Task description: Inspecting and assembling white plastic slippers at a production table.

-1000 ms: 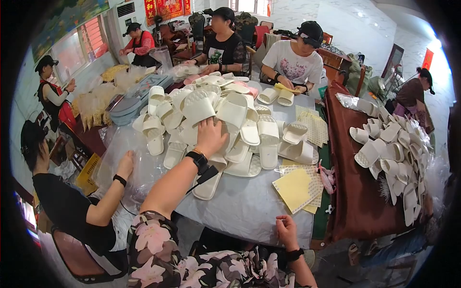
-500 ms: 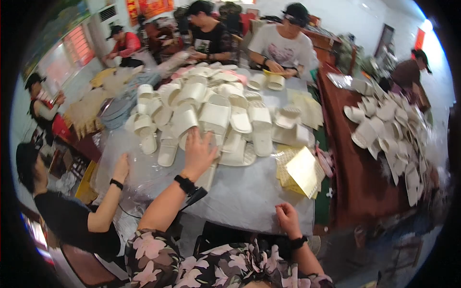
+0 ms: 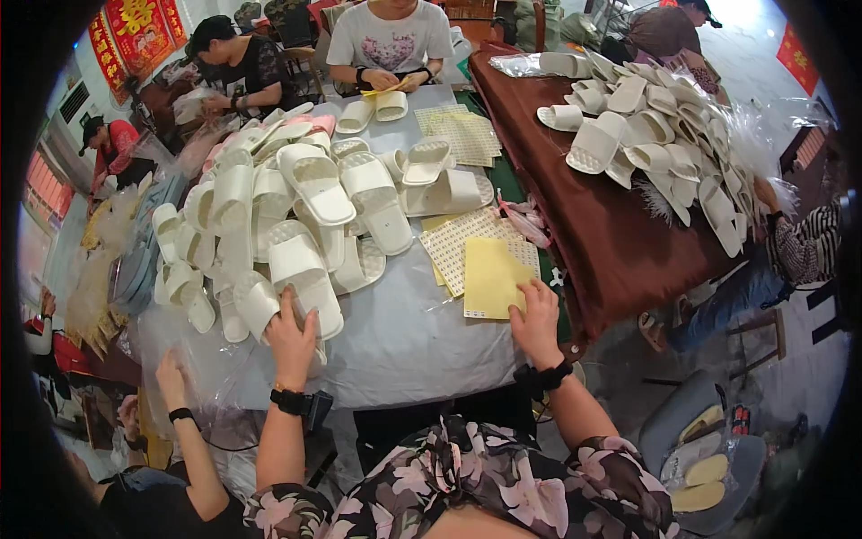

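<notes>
My left hand (image 3: pixel 292 346) lies against the near edge of a heap of white slippers (image 3: pixel 233 193). Its fingers are apart and touch a white slipper (image 3: pixel 303 265) with a broad strap; whether they press on it I cannot tell. Just left of those fingers is another white slipper (image 3: pixel 257 301). My right hand (image 3: pixel 539 325) rests at the right edge of a plain yellow sheet (image 3: pixel 489 278), fingers spread and touching it. Under that sheet are sticker sheets (image 3: pixel 458 241) with rows of small marks. Both wrists wear black bands.
Across the grey-covered table (image 3: pixel 404 359) a person in a white T-shirt (image 3: pixel 391 40) handles yellow paper. On my left, a co-worker's hand (image 3: pixel 171 382) is by clear plastic film. More slippers (image 3: pixel 660 135) lie on a brown-covered table (image 3: pixel 620 242) to the right, with pink plastic (image 3: pixel 525 222) between.
My left hand has drawn nearer along the slipper heap. My right hand has opened from a curl and moved forward to the yellow sheet. The view has shifted to the right.
</notes>
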Available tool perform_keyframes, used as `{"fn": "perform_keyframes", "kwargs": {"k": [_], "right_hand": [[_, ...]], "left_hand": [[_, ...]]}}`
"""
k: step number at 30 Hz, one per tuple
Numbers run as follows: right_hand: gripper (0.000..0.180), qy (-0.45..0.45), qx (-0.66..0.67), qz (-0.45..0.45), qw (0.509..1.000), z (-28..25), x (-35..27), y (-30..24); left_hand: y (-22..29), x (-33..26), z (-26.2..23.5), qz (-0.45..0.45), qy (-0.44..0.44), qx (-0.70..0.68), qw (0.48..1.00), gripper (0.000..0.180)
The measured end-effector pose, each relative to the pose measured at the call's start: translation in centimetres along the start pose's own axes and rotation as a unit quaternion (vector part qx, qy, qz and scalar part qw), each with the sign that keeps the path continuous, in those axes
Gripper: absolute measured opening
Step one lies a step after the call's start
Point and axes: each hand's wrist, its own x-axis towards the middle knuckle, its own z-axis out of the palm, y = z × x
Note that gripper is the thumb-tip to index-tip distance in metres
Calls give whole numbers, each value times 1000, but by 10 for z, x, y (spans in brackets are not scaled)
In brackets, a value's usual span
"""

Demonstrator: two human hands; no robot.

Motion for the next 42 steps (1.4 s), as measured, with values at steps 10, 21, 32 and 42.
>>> {"fn": "perform_keyframes", "kwargs": {"k": [10,21,32,42], "right_hand": [[62,-81,94,87,988,18,2,-10],[48,9,39,75,996,17,62,33],[23,-58,-110,138,982,45,109,74],[23,65,76,109,989,12,91,54]], "left_hand": [[2,-20,-5,20,-12,66,998,67],[21,-45,-25,9,-52,72,996,66],[29,-81,-12,7,-85,27,996,81],[-19,-41,-5,-47,-68,102,991,79]]}}
